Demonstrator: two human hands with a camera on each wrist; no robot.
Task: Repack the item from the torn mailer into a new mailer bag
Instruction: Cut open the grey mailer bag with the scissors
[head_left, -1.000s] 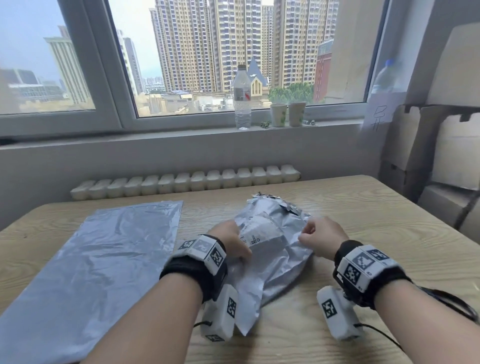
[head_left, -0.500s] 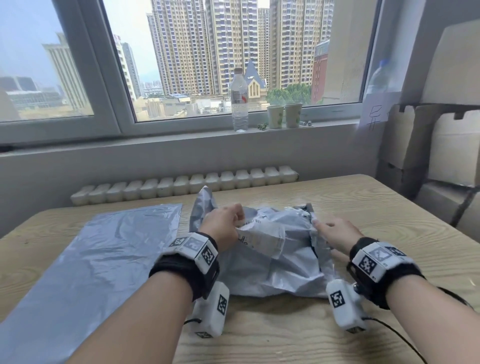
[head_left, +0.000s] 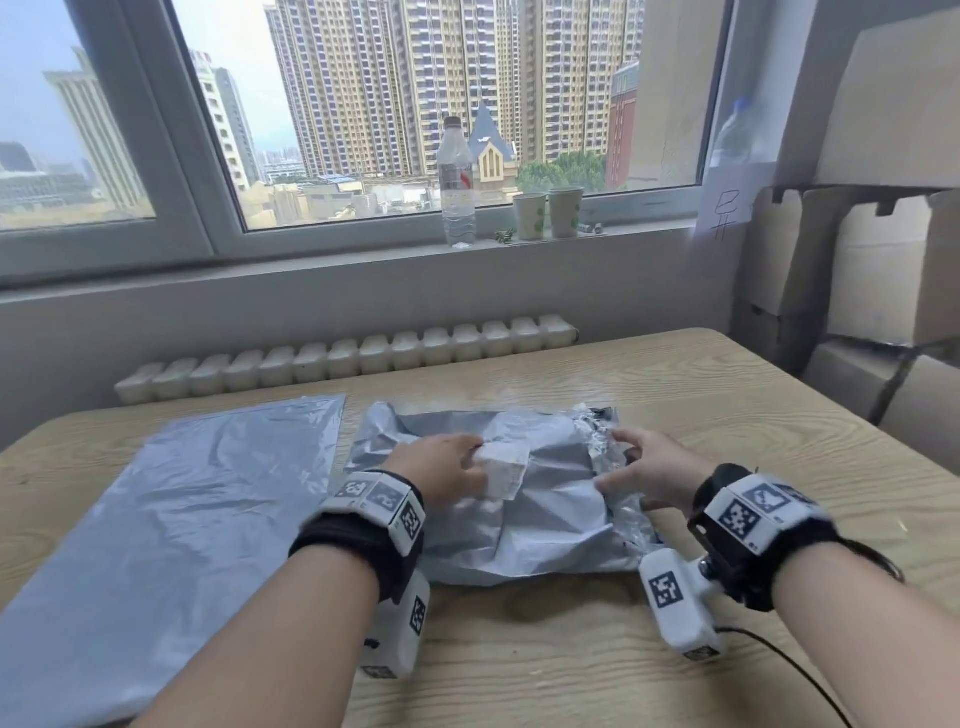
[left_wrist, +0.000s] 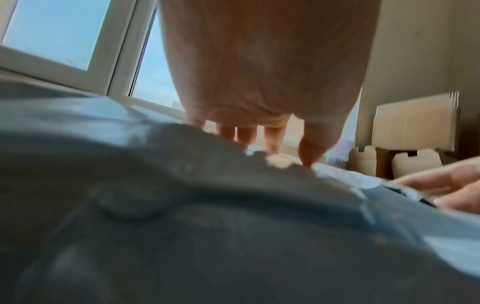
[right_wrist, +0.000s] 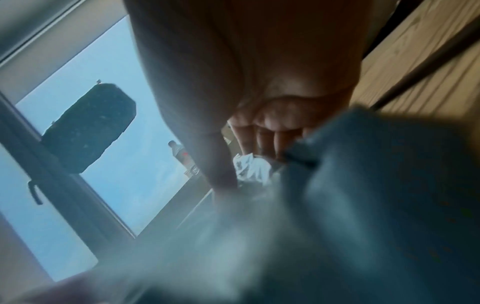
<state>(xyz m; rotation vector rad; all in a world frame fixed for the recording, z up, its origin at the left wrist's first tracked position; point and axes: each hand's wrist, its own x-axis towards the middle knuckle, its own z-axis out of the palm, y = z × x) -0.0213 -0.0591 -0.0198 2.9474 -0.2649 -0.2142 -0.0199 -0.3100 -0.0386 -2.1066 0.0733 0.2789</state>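
Table (head_left: 675, 395) | left hand (head_left: 441, 470) presses torn mailer (head_left: 545, 519) | right hand (head_left: 654, 467) at its edge (grip unclear)

Daylight from a wide window (head_left: 249, 62) facing apartment towers (head_left: 519, 78) falls on a wooden table (head_left: 675, 395) by a grey wall (head_left: 311, 301) with a white radiator (head_left: 343, 358), a water bottle (head_left: 456, 187) and two paper cups (head_left: 530, 215) on the sill (head_left: 311, 255), cardboard boxes (head_left: 878, 270) stacked at right.
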